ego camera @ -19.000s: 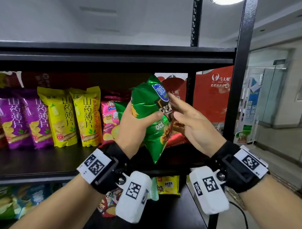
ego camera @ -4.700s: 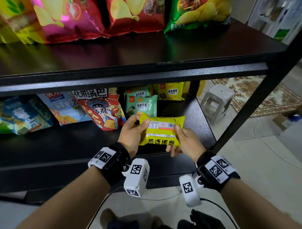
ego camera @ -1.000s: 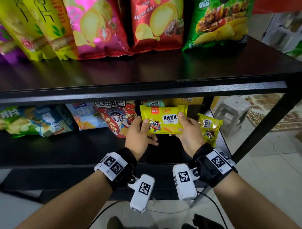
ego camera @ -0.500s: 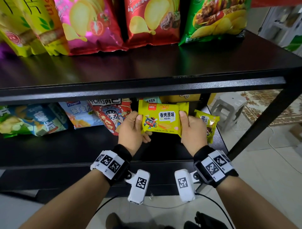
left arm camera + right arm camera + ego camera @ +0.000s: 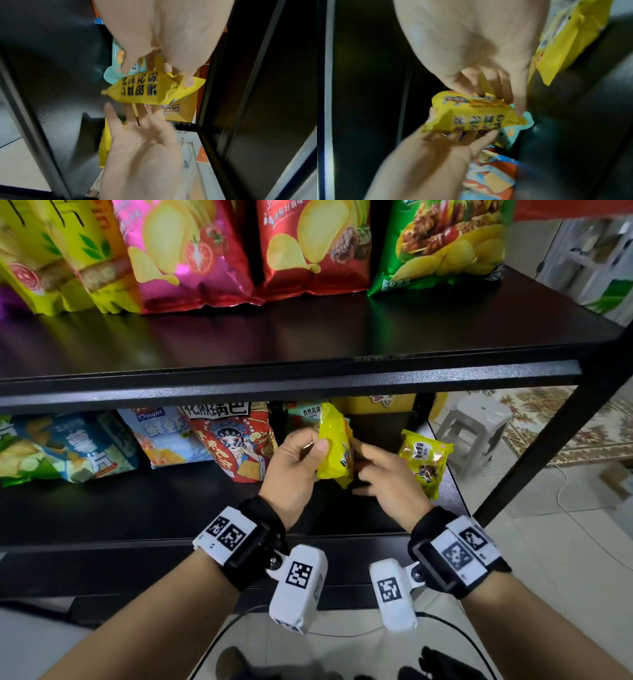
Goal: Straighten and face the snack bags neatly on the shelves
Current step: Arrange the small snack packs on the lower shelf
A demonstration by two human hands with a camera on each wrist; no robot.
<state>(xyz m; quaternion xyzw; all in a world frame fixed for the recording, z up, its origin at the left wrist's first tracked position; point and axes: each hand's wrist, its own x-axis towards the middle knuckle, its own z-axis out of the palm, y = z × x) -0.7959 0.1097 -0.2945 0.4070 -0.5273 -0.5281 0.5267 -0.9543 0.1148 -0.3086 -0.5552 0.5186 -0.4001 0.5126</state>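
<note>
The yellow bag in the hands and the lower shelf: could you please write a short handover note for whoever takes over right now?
Left hand: grips the yellow bag, thumb on its near face, bag turned edge-on in front of the lower shelf.
Right hand: open, fingers spread by the bag's right side, not gripping.
Upper shelf: chip bags stand in a row, fronts out; looks done.
Lower shelf: red bag upright, blue bags lean back at left, small yellow packet stands at right.
Left to do: turn the yellow bag front out, set it between red bag and packet, then straighten the blue bags.
</note>
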